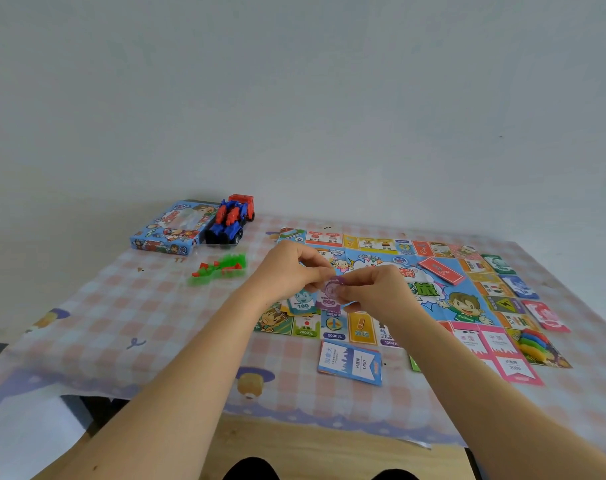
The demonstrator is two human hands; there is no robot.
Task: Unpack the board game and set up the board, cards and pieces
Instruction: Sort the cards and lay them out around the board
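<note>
Fingers [346, 289] of both your hands pinch a small fan of paper money, held just above the near-left part of the board. Your left hand [291, 268] grips the fan's upper edge. Your right hand [381, 289] nips the purple 500 note [329, 296] at its right side, probably to peel it off the teal 100 note [302, 303] behind, so sorting the money by value looks like the step in hand. The board [363, 242] lies unfolded and flat on the counter [104, 306], right of centre. A red card deck [440, 270] rests on its middle, coloured pawns [533, 342] are heaped at its near-right corner, and pink cards [481, 341] overlap its near edge. A blue card stack [350, 362] lies on the counter just beside that edge, close under your right forearm; mind it when you lower the notes. Far left, well apart, sit the game box [170, 230] with a blue-and-red toy truck [230, 220] against it, and, nearer you, a heap of green and red houses [222, 268], seemingly bagged.
</note>
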